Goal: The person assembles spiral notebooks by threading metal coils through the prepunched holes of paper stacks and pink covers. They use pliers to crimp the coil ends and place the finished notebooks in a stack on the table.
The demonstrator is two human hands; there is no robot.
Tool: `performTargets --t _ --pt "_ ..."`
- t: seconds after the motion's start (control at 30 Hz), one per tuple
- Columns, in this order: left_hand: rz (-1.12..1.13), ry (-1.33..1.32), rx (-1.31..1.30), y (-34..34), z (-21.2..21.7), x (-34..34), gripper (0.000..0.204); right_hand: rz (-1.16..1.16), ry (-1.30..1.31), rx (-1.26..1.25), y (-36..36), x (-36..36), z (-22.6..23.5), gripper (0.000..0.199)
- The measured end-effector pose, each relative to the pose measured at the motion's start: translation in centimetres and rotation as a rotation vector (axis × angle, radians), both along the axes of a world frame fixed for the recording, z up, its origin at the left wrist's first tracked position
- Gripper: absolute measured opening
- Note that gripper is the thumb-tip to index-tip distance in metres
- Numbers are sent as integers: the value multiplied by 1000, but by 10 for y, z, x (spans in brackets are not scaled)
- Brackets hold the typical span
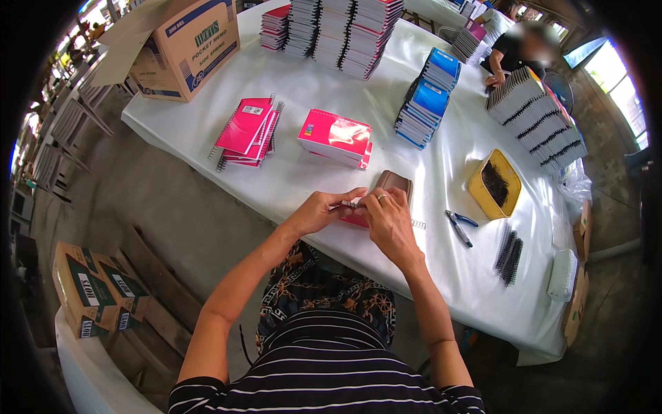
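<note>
Near the front edge of the table, both my hands meet over a small red notebook (356, 220), mostly covered by my fingers. My left hand (321, 212) pinches the notebook's upper edge at its left end. Fingers closed, my right hand (390, 219) grips a spiral wire (418, 225) along the same edge; the wire's loose end sticks out to the right. How far the coil runs through the holes is hidden. Just behind my right hand lies a brown, rounded, flat object (396, 181), partly covered by my fingers.
Behind my hands are a red notebook stack (336, 134) and coil-bound red notebooks (247, 127). Blue notebooks (427, 100), pliers (458, 228), a yellow tub (476, 185) of dark bits and black coils (509, 257) lie rightward. A carton (183, 52) and tall notebook stacks (334, 34) stand farther back.
</note>
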State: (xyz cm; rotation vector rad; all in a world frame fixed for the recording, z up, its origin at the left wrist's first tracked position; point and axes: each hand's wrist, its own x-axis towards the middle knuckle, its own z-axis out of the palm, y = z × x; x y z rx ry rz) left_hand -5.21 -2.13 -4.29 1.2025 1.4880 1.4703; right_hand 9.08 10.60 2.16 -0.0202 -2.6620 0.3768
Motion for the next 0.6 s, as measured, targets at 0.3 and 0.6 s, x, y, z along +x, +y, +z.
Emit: performTargets --t 0.3,0.6 --pt "17 116 -6 -2 -1 0 57 2 33 49 -3 2 -4 22" --pt "-14 284 -28 -6 8 0 54 -415 102 -99 73 63 -5 35"
